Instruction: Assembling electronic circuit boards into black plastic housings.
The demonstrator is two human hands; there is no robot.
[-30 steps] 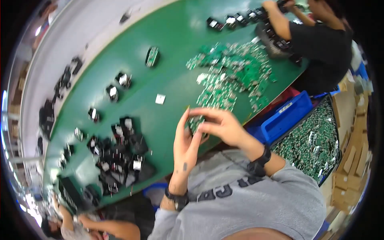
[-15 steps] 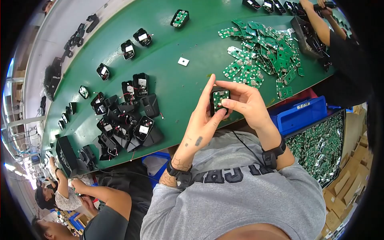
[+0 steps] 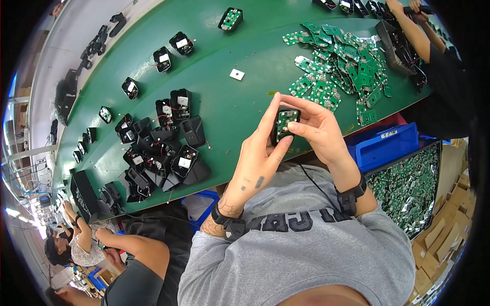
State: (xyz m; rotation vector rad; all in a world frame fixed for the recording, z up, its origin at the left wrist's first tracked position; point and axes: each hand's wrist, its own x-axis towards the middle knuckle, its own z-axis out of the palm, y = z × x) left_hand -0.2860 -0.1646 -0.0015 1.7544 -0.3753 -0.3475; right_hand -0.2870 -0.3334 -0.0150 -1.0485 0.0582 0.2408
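Between both hands, above the near edge of the green table, is a small black plastic housing (image 3: 279, 137) with a green circuit board (image 3: 289, 120) seated in its open face. My left hand (image 3: 261, 148) grips the housing from the left, thumb at its lower edge. From the right, my right hand (image 3: 319, 127) closes round it, the thumb pressing on the board. The undersides of the housing and some fingertips are hidden. Farther off lies a loose heap of green circuit boards (image 3: 357, 66). To the left, several black housings (image 3: 186, 158) with wires are piled up.
A small white square piece (image 3: 237, 74) lies on the green table (image 3: 219, 102). Single housings stand in a row, including one with a board (image 3: 231, 19). At right are a blue bin (image 3: 386, 148) and a board-filled tray (image 3: 403, 188). Co-workers sit left (image 3: 138, 275) and far right (image 3: 444, 86).
Both hands and the housing sit slightly farther right in the picture, with the whole table view shifted a little. The housing is tilted slightly differently; the grip stays much the same.
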